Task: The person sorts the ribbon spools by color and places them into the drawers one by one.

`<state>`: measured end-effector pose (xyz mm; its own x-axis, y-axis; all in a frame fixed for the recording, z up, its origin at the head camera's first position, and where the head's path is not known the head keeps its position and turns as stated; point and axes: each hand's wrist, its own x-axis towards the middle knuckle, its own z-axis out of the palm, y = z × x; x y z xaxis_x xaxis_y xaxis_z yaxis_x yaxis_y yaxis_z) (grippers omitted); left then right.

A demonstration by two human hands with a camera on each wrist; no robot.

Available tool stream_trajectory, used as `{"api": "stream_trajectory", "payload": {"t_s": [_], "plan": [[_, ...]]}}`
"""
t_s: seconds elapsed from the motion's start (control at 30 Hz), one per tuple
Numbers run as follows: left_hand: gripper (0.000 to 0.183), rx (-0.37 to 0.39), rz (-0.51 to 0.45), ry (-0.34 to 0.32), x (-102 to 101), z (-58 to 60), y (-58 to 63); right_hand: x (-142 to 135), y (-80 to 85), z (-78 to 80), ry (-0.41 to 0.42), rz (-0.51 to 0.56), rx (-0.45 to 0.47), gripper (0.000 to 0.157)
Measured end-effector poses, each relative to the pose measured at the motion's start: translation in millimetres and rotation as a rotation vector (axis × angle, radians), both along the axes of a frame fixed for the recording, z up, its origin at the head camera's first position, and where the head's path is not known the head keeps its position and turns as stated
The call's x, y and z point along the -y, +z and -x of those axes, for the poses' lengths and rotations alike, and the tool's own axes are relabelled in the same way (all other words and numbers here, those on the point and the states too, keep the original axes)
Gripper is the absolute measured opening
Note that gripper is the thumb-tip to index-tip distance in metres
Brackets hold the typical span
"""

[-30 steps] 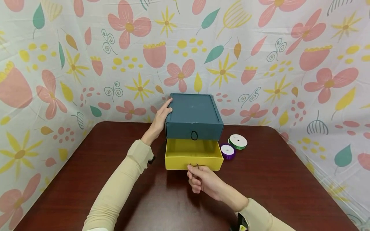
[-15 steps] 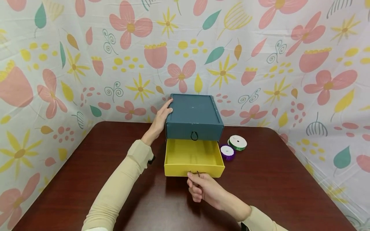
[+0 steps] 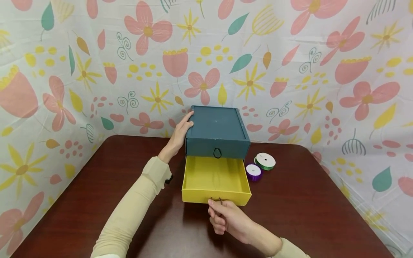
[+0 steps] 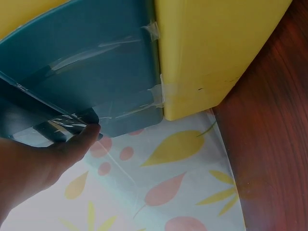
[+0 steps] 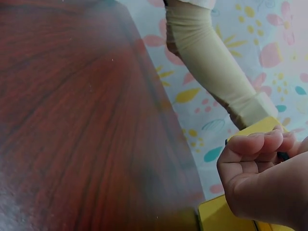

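A two-tier drawer box stands at the middle of the table, its upper tier dark teal [image 3: 215,123] with a black loop handle [image 3: 217,153] on the front. Below, the yellow drawer [image 3: 214,175] is pulled well out, and its visible inside is bare. My right hand [image 3: 230,218] pinches the yellow drawer's dark cord loop between thumb and curled fingers. My left hand [image 3: 179,136] rests against the teal tier's left side, fingers along the top edge. In the left wrist view, clear tape joins the teal side to the yellow lower tier [image 4: 202,53].
Right of the box lie a purple ribbon spool [image 3: 254,172] and, behind it, a green ribbon spool [image 3: 265,161], both with white faces. The dark red wooden table [image 3: 300,208] meets a flower-printed cloth [image 3: 206,53] at the back and sides.
The yellow drawer has slid further out toward me, drawn by my right hand on its cord. More of its inside shows. My left hand has stayed on the box's side.
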<state>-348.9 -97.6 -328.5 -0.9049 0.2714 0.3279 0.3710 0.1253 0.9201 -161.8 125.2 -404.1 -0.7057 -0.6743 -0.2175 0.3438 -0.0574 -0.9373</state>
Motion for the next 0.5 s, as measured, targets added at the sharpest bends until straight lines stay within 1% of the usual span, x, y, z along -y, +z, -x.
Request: {"api": "stream_trajectory", "payload": {"t_s": [0.17, 0.33, 0.4, 0.5], "plan": [[0.056, 0.016, -0.015, -0.007, -1.6, -0.4, -0.6, -1.1, -1.9, -5.5, 0.003, 0.004, 0.002, 0.035], [0.055, 0.028, -0.02, -0.02, -0.2, -1.2, 2.3, -0.9, -1.4, -7.7, 0.004, 0.015, -0.009, 0.034], [0.055, 0.029, -0.021, -0.03, 0.1, -3.7, 5.2, -1.0, -0.9, -8.7, 0.004, 0.017, -0.016, 0.035], [0.056, 0.039, -0.014, -0.04, -0.1, -12.9, 12.5, -1.7, -0.3, -10.9, 0.012, 0.014, -0.014, 0.034]]}}
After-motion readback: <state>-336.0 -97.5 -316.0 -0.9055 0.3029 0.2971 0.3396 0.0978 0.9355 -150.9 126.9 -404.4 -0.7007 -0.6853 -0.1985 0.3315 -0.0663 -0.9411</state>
